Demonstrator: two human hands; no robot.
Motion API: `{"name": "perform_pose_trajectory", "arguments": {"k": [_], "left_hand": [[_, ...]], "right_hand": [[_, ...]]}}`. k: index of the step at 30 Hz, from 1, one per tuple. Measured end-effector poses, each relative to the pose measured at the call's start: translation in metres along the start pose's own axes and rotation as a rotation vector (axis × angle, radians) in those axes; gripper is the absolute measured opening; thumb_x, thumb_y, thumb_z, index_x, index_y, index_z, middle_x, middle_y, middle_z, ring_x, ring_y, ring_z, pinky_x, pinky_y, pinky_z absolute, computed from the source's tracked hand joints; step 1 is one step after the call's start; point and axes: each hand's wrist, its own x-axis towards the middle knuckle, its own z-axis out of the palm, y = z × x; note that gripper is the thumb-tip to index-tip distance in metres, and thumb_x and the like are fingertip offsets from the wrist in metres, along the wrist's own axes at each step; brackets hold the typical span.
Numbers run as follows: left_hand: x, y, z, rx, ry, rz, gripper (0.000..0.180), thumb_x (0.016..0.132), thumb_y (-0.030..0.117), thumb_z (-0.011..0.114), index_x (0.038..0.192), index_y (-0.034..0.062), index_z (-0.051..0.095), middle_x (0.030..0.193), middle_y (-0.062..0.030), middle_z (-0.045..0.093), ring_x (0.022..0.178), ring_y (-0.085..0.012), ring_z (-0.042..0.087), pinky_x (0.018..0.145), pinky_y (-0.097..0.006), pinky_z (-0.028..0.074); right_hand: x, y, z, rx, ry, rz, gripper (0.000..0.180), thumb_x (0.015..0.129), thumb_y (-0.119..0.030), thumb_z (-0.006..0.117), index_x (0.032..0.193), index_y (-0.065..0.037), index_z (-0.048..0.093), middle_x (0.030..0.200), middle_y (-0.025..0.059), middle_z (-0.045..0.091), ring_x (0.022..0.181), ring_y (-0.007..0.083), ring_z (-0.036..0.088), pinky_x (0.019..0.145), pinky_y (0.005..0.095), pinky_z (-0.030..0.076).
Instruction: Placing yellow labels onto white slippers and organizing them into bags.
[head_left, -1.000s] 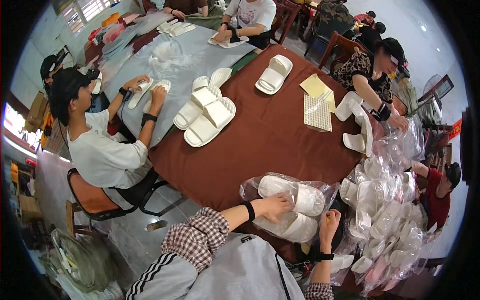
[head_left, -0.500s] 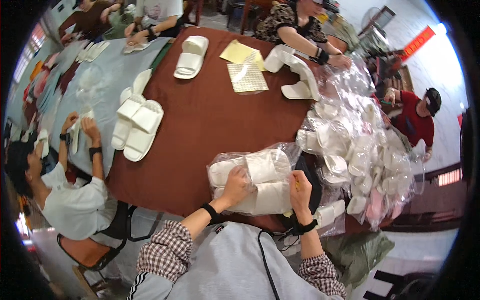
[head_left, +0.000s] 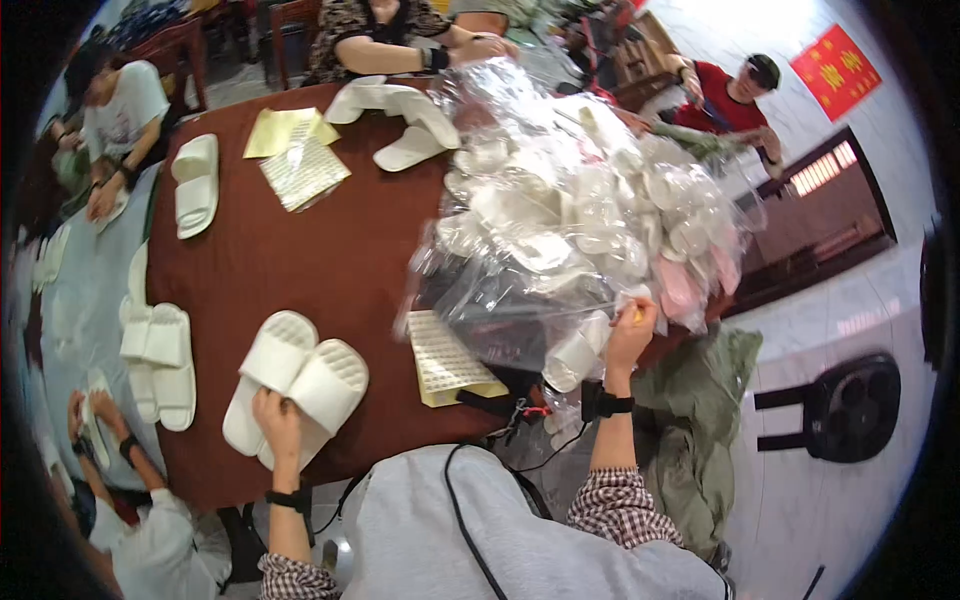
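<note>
My left hand (head_left: 277,415) rests on a pair of white slippers (head_left: 295,385) lying side by side near the front edge of the brown table (head_left: 330,255). My right hand (head_left: 632,330) is raised and grips the edge of a clear plastic bag (head_left: 520,305) at the foot of a large heap of bagged white and pink slippers (head_left: 590,200). A sheet of small stickers on yellow paper (head_left: 445,360) lies between my hands. Both wrists wear black bands.
Another white slipper pair (head_left: 160,360) lies at the left, a single pair (head_left: 195,185) further back, beside yellow sheets (head_left: 295,150). People sit around the table: one at far left (head_left: 120,110), one opposite (head_left: 400,45), one in red (head_left: 735,95). A black fan (head_left: 845,405) stands on the floor right.
The slipper pair is now out of its bag and under my left hand. My right hand has gone from the bagged pair up to the heap at the right. My head turned right.
</note>
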Motion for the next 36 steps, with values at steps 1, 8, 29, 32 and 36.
{"name": "perform_pose_trajectory", "arguments": {"k": [1, 8, 29, 32, 36], "left_hand": [[-0.001, -0.013, -0.004, 0.035, -0.02, -0.027, 0.019, 0.078, -0.002, 0.056, 0.096, -0.0047, 0.058, 0.104, -0.0209, 0.054, 0.099, -0.0416, 0.049, 0.09, -0.049, 0.038], [0.008, 0.067, -0.05, 0.463, -0.264, -0.013, 0.042, 0.082, 0.005, 0.067, 0.122, -0.0029, 0.054, 0.133, -0.0227, 0.047, 0.117, -0.0427, 0.05, 0.099, -0.049, 0.042], [0.015, 0.33, 0.216, -0.963, -1.169, -0.126, 0.042, 0.095, 0.003, 0.055, 0.137, -0.0004, 0.054, 0.132, -0.0108, 0.06, 0.101, -0.0179, 0.068, 0.089, -0.03, 0.054], [0.017, 0.332, 0.222, -1.049, -1.048, -0.131, 0.042, 0.095, -0.001, 0.051, 0.136, -0.0023, 0.054, 0.134, -0.013, 0.059, 0.101, -0.0181, 0.067, 0.087, -0.03, 0.054], [0.003, 0.332, 0.225, -0.881, -1.226, 0.048, 0.044, 0.095, 0.003, 0.056, 0.138, -0.0032, 0.049, 0.133, -0.0135, 0.058, 0.101, -0.0184, 0.067, 0.089, -0.03, 0.054]], "right_hand": [[0.006, 0.017, -0.016, -0.009, 0.024, 0.005, 0.014, 0.097, -0.008, 0.052, 0.109, 0.0, 0.055, 0.079, 0.0076, 0.061, 0.065, 0.0155, 0.06, 0.059, 0.0309, 0.05], [-0.03, 0.097, -0.094, 0.035, -0.046, 0.526, 0.04, 0.091, -0.004, 0.057, 0.128, -0.002, 0.042, 0.09, 0.0102, 0.065, 0.071, 0.0186, 0.068, 0.056, 0.0276, 0.05], [-0.074, 0.098, -0.073, 0.79, -0.213, 0.906, 0.025, 0.096, -0.013, 0.061, 0.119, -0.003, 0.059, 0.089, 0.0022, 0.061, 0.063, 0.0084, 0.058, 0.051, 0.0212, 0.042], [-0.069, 0.133, -0.078, 0.806, -0.162, 0.869, 0.028, 0.096, -0.02, 0.062, 0.119, -0.004, 0.063, 0.1, 0.0034, 0.062, 0.068, 0.0098, 0.062, 0.052, 0.0215, 0.044], [-0.056, 0.149, -0.061, 0.039, -0.589, 0.194, 0.033, 0.092, -0.022, 0.066, 0.119, -0.003, 0.064, 0.111, 0.009, 0.064, 0.076, 0.0163, 0.066, 0.064, 0.0267, 0.05]]}}
